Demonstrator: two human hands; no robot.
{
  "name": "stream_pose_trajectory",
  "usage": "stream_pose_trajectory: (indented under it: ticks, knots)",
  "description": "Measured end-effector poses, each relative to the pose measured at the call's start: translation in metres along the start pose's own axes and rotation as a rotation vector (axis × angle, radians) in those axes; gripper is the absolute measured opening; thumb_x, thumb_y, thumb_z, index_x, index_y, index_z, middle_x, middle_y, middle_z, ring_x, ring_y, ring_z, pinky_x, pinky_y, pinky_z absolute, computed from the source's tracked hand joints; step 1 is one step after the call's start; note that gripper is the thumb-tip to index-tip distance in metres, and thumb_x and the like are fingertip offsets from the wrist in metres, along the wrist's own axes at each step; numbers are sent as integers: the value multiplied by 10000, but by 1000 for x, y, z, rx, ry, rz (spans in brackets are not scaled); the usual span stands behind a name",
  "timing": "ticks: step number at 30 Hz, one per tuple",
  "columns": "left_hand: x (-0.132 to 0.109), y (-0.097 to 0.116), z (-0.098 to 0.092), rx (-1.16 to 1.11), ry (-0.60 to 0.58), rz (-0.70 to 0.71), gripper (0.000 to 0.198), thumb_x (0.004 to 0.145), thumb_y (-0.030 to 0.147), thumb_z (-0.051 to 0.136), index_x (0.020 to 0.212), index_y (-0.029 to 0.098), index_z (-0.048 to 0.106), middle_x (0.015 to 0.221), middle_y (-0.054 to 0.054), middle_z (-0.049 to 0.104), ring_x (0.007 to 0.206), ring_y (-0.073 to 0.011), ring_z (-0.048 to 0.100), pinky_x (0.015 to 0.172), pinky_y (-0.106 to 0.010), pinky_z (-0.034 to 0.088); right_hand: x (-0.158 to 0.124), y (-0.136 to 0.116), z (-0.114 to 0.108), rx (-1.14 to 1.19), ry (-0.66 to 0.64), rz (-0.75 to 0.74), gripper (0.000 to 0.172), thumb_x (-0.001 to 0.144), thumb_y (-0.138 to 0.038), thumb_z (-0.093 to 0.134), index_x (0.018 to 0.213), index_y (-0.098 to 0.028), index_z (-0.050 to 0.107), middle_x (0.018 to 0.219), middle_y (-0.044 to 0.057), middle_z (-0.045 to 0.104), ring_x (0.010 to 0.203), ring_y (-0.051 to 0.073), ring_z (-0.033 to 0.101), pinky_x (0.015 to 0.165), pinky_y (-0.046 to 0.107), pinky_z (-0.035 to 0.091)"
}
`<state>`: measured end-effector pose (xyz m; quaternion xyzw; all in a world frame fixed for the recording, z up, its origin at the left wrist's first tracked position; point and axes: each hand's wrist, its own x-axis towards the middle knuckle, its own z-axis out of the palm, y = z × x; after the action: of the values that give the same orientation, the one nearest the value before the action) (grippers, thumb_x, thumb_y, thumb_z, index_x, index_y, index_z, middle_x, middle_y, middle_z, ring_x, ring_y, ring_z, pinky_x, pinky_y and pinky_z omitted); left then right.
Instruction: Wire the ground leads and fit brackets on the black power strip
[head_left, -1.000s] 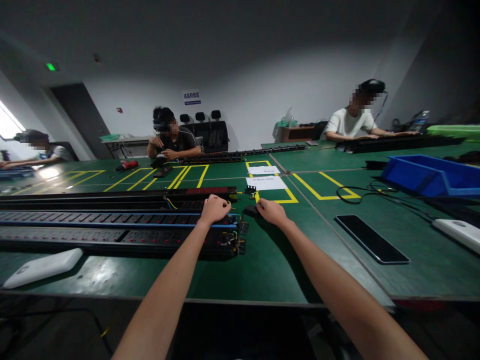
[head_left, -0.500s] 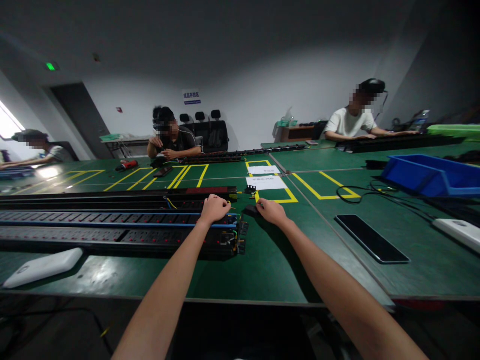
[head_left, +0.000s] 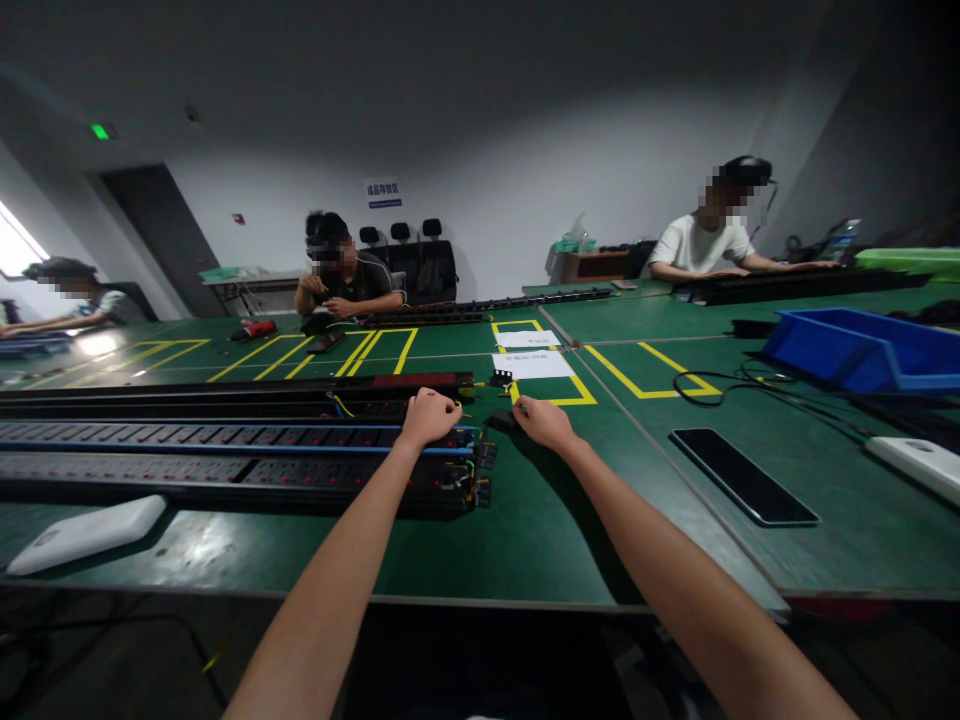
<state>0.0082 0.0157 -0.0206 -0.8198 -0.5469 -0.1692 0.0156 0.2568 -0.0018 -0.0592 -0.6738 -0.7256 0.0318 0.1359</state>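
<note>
Several long black power strips lie side by side across the left of the table. My left hand (head_left: 431, 418) is closed over the right end of one power strip (head_left: 375, 411), a bit of yellow wire beside its fingertips. Nearer to me are a blue-edged power strip (head_left: 247, 437) and a black power strip (head_left: 300, 475) with rows of sockets, loose wires and small black end parts at their right ends. My right hand (head_left: 546, 424), fingers pinched together, holds a small black end piece (head_left: 504, 421) low over the table, just right of the strips.
A phone (head_left: 742, 477) and a white power bank (head_left: 922, 465) lie to the right, near a blue bin (head_left: 862, 350) and black cables. Another white power bank (head_left: 90, 535) is at front left. Paper labels (head_left: 532, 365) lie ahead. Three other people sit around the table.
</note>
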Motion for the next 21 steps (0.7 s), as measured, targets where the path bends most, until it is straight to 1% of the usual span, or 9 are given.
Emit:
stream_pose_trajectory:
  ticks: [14, 21]
  knots:
    - [-1, -1, 2, 14, 17, 8, 316, 917, 407, 551, 795, 253, 798, 922, -68, 755, 1132, -300, 554, 916, -398, 446, 0, 0, 1, -9, 3, 5, 308, 1033, -375, 400, 1149, -228, 646, 1051, 96, 747, 926, 242, 689, 699, 277, 416]
    - [0, -1, 1, 5, 8, 7, 318, 920, 404, 552, 782, 246, 791, 907, -70, 754, 1133, -298, 550, 921, -401, 439, 0, 1, 1, 7, 11, -1, 289, 1025, -370, 415, 1125, -236, 650, 1042, 88, 746, 916, 245, 691, 675, 275, 405]
